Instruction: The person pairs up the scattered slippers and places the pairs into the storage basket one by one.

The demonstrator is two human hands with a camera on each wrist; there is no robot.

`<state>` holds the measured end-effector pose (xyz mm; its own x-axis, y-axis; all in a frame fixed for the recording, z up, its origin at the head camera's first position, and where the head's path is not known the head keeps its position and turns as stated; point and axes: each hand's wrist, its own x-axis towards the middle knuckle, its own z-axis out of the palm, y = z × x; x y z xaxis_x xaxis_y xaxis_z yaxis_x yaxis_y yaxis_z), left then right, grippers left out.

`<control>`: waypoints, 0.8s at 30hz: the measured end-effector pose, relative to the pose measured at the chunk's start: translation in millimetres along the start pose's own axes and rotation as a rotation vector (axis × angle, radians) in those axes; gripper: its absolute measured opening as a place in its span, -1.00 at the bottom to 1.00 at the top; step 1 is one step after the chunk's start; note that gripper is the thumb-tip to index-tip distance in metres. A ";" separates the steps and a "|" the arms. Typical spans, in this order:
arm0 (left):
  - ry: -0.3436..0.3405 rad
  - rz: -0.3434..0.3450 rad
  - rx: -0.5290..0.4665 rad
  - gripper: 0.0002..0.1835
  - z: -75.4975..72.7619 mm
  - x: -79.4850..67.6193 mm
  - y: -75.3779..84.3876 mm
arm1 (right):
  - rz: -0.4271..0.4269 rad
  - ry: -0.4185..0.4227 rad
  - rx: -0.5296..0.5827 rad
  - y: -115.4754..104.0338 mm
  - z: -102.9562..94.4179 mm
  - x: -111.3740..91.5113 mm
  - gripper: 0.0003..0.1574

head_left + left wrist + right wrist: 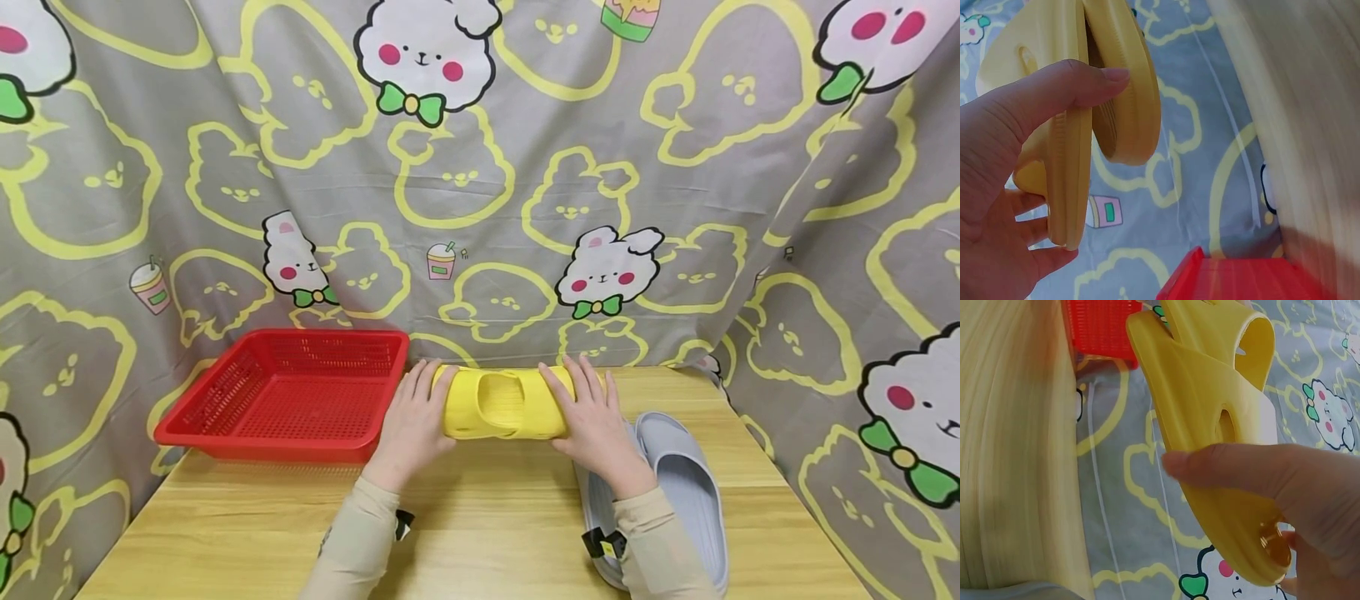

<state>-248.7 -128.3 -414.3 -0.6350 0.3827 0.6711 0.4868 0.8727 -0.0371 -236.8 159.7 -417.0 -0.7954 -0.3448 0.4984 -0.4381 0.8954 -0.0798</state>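
Observation:
Yellow slippers (pixel 463 404), seemingly a pair laid together, are held sideways above the table toward its back edge. My left hand (pixel 416 417) grips their left end; in the left wrist view its thumb lies across the edge and the other fingers reach around behind. At the right end, my right hand (pixel 596 421) grips with the thumb on the near side, as the right wrist view shows beside the yellow slippers (pixel 1210 431). Most of the right hand's other fingers are hidden there. Grey slippers (pixel 690 475) lie on the table, partly under the right forearm.
A red plastic basket (pixel 277 450) with perforated walls stands at the back left, close to the left hand. The wooden table (pixel 480 517) ends at a patterned curtain (pixel 465 250) that hangs behind it and on both sides.

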 end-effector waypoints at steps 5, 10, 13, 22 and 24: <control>-0.021 -0.029 -0.018 0.11 -7.5 0.6 -6.0 | -0.029 0.004 0.012 -2.7 -1.8 0.7 0.48; -0.037 -0.052 -0.013 0.12 -12.9 0.0 -15.6 | -0.085 0.044 0.037 -5.5 -3.0 2.3 0.30; -0.034 -0.060 -0.010 0.13 -16.1 -0.6 -21.7 | -0.110 0.088 0.034 -6.7 -2.3 3.1 0.21; -0.026 -0.109 -0.020 0.13 -29.5 -1.4 -37.3 | -0.188 0.226 0.077 -8.3 0.0 5.7 -0.04; -0.031 -0.120 -0.016 0.14 -32.2 -1.7 -40.6 | -0.206 0.250 0.081 -9.6 1.0 6.5 -0.10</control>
<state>-248.1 -174.2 -390.2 -0.7076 0.2848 0.6466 0.4154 0.9080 0.0546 -238.2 148.6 -413.8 -0.5642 -0.4273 0.7065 -0.6186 0.7855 -0.0190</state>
